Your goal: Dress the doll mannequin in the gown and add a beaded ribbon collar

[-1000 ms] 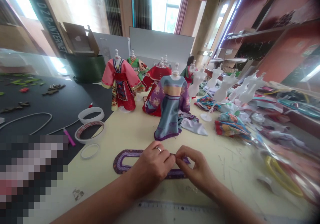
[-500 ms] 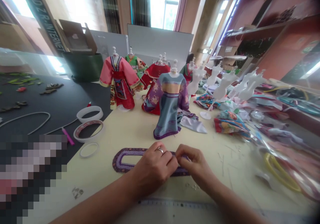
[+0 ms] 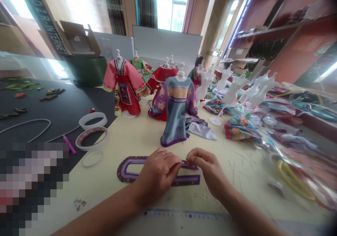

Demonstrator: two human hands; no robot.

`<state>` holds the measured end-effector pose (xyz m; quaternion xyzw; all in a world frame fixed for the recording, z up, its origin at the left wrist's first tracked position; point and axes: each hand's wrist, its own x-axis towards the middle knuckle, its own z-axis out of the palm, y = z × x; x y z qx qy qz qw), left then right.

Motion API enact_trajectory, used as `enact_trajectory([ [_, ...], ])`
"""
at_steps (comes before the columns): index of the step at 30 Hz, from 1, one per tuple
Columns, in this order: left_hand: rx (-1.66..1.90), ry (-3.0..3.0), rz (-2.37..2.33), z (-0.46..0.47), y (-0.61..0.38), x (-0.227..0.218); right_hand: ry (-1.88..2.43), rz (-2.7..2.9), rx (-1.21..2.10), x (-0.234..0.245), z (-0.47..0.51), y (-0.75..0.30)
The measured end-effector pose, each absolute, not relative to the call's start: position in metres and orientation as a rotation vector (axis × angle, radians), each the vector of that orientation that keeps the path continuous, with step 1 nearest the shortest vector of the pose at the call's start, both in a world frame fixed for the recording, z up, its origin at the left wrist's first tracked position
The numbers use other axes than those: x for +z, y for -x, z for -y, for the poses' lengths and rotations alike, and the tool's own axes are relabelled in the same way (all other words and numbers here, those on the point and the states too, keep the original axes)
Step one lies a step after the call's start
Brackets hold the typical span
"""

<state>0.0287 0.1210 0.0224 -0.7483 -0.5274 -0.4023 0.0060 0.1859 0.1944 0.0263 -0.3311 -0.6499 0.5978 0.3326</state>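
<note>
Dark banner [image 3: 43,18] on wall, upper L of view: pale caps run down it, approx. "DZR INTERNET"; "INTERNET" is clear, the first letters less so, w/ a small mark or dot between the two parts. Steel ruler [image 3: 184,214] at near edge of worktop [image 3: 110,169]: tick marks show, numerals too blurred to read. White panel [image 3: 113,41], L of centre: tiny print near top, illegible. Nothing else readable at this res.
</note>
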Motion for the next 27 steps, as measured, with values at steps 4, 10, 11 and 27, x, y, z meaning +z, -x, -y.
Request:
enact_trajectory([
  [4, -1.48, 2.36, 2.026, -0.1226, -0.026, 0.0259, 0.735, 1.923, 1.286, 0.0283, -0.19, -0.1853],
  [10, -1.528, 2.348, 2.12, -0.1225, -0.0263, 0.0259, 0.665, 2.043, 1.054, 0.0271, -0.1865, -0.1825],
  [11, -1.526, 2.342, 2.109, -0.1223, -0.0268, 0.0252, 0.668, 2.042, 1.04, 0.0265, -0.1867, -0.1822],
  [27, -1.641, 2.513, 2.291, -0.1221, -0.0275, 0.0289, 0.833, 2.038, 1.122, 0.0242, -0.1894, -0.184],
])
